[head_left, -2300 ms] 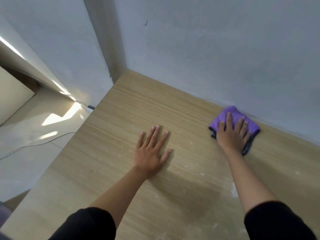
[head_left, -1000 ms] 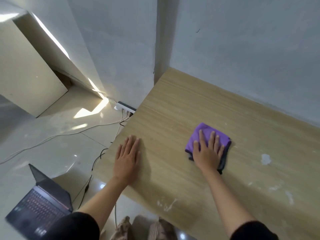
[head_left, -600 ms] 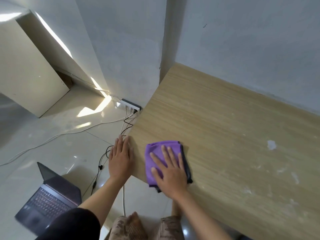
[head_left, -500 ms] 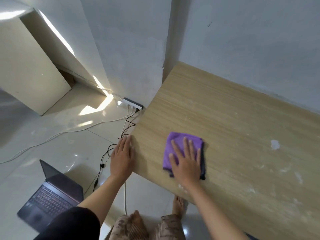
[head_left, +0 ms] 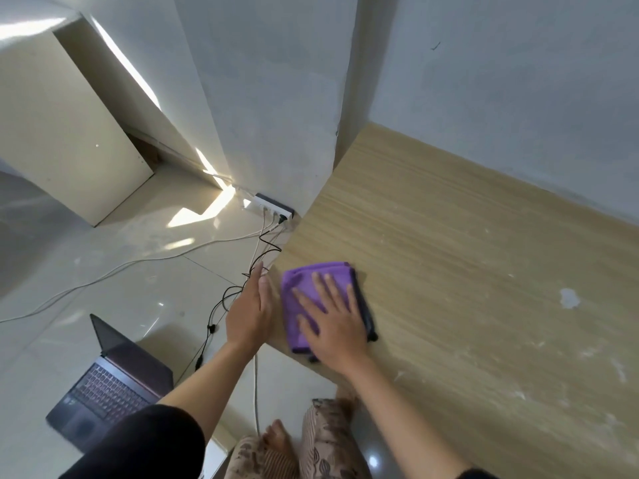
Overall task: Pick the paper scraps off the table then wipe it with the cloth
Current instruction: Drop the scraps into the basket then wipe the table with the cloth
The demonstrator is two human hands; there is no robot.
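Observation:
A folded purple cloth [head_left: 304,288] lies at the near left corner of the wooden table [head_left: 466,271]. My right hand [head_left: 333,326] presses flat on the cloth with fingers spread. My left hand [head_left: 249,312] is held edge-on just beyond the table's left edge, next to the cloth, fingers together and straight, holding nothing. White smears and small white flecks [head_left: 568,298] mark the table to the right.
An open laptop [head_left: 114,382] sits on the tiled floor at the lower left. A power strip [head_left: 273,206] with several cables [head_left: 221,305] lies by the wall below the table's left edge. Grey walls border the table behind and on the left.
My right hand has slid the cloth left, back to the table's near left corner. My left hand has turned from lying on the edge to standing edge-on beside it.

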